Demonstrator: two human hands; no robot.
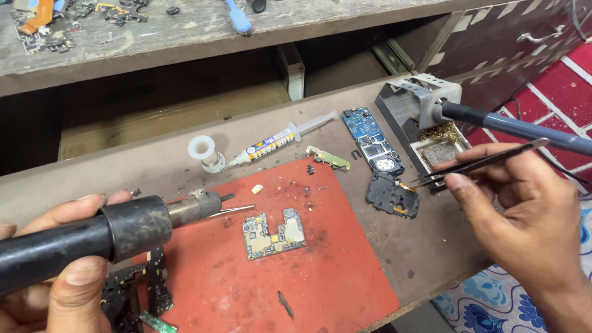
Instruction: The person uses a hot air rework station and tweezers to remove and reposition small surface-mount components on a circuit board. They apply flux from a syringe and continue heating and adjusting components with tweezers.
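Observation:
My left hand [58, 271] grips the black handle of a hot air tool [117, 231]. Its metal nozzle points right, above the red mat [333, 271]. A small gold circuit board [273, 234] lies in the middle of the mat, just right of the nozzle tip. My right hand [524, 216] holds black tweezers [475, 165] with the tips aimed left, near a dark phone frame piece [393, 196]. A soldering iron [512, 127] rests in its grey stand [413, 102] behind my right hand.
A flux syringe [277, 142], a white solder spool [203, 151], a blue phone board [372, 139] and a small gold bracket [328, 158] lie beyond the mat. Dark board pieces [139, 290] sit at the mat's left corner. A cluttered wooden shelf [185, 31] stands behind.

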